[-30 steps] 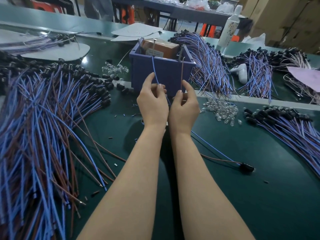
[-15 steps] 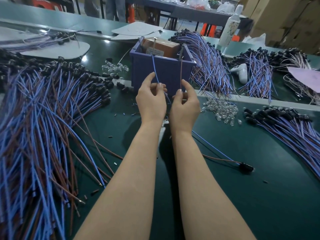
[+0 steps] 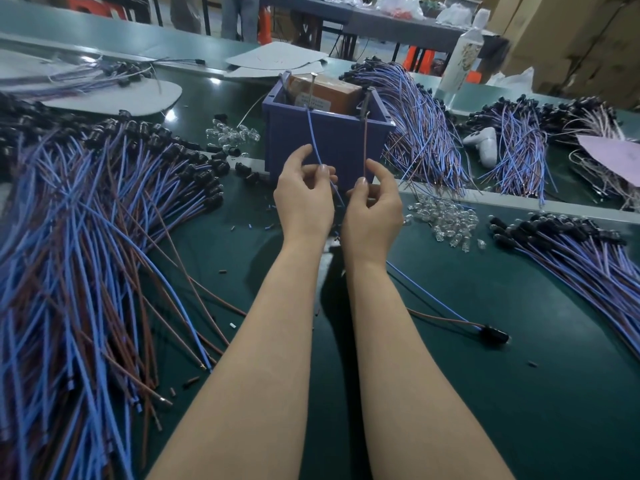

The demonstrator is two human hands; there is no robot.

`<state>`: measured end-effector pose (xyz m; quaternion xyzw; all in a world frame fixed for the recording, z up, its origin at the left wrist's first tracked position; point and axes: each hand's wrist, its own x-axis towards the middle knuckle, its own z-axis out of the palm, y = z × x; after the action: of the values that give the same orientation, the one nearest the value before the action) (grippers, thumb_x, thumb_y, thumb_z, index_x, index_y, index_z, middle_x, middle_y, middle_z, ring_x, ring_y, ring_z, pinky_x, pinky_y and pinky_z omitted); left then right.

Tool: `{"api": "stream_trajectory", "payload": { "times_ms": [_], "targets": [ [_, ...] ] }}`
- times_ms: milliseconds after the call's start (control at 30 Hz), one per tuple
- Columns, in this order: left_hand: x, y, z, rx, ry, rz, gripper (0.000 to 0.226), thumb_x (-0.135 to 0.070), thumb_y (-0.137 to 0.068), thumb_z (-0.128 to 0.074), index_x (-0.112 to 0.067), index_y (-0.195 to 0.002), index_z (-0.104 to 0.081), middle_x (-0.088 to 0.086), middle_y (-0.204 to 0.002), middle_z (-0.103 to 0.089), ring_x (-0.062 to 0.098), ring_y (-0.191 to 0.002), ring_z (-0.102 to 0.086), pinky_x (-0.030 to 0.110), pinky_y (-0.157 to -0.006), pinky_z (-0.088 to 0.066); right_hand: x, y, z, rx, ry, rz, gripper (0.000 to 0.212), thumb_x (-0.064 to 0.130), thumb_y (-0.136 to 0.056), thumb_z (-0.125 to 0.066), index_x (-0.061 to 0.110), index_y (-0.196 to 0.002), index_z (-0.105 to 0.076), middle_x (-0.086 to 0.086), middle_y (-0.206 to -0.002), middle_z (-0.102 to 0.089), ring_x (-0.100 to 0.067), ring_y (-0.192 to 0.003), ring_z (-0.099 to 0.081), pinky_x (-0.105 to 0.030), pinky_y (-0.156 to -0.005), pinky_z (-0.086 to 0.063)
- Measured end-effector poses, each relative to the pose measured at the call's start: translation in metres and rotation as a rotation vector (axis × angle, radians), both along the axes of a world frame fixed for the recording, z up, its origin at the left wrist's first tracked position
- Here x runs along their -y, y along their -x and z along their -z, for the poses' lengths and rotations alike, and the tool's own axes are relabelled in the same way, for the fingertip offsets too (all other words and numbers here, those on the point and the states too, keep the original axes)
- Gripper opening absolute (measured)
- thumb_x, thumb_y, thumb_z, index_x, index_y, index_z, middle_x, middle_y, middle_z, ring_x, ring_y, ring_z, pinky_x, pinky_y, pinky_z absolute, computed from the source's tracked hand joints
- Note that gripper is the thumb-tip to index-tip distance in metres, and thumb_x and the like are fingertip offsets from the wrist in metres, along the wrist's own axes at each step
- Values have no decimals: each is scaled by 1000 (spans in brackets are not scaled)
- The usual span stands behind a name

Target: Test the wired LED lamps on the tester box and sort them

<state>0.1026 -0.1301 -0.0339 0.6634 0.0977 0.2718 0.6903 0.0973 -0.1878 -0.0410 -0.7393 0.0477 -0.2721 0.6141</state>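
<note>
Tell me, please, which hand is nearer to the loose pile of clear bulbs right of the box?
The right hand: the clear bulbs lie just beyond it. The left hand is on its far side.

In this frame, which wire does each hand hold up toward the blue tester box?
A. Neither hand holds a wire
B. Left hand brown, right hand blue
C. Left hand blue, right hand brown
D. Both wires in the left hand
C: the left hand pinches the blue wire and the right hand the brown wire, both rising to the tester box rim.
</note>
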Motion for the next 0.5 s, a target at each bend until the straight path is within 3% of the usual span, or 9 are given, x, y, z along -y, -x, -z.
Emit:
{"api": "stream_trajectory", "payload": {
  "times_ms": [100,267,400,500],
  "targets": [
    [0,3,0,28,-10,-31,21,-3,-93,-51,-12,-113,-49,0,-85,-67,1,-73,-66,23,-77,-55,0,0,0,7,-8,-1,27,10,-94,-50,16,-118,-61,0,-79,-60,-17,-77,-59,-28,-75,-46],
    [1,5,0,43,-15,-65,6,-3,-92,-54,-9,-92,-51,0,-81,-66,4,-69,-67,25,-72,-56,0,1,-1,10,-15,0,27,10,-94,-50,16,-117,-61,-1,-81,-61,-17,-77,-59,-28,-76,-47],
    [5,7,-1,32,-72,-93,3,-7,-91,-57,-11,-91,-57,-1,-84,-67,9,-77,-66,21,-76,-53,1,1,-1,11,-15,-3,26,11,-94,-50,17,-116,-61,-2,-82,-62,-18,-78,-60,-31,-77,-49],
    [7,8,-1,36,-85,-88,5,-7,-90,-58,-11,-94,-58,-3,-87,-66,1,-76,-61,11,-73,-48,0,1,-1,8,-16,-1,25,10,-93,-50,17,-115,-61,-2,-81,-62,-20,-79,-61,-35,-78,-50]
  ]
}}
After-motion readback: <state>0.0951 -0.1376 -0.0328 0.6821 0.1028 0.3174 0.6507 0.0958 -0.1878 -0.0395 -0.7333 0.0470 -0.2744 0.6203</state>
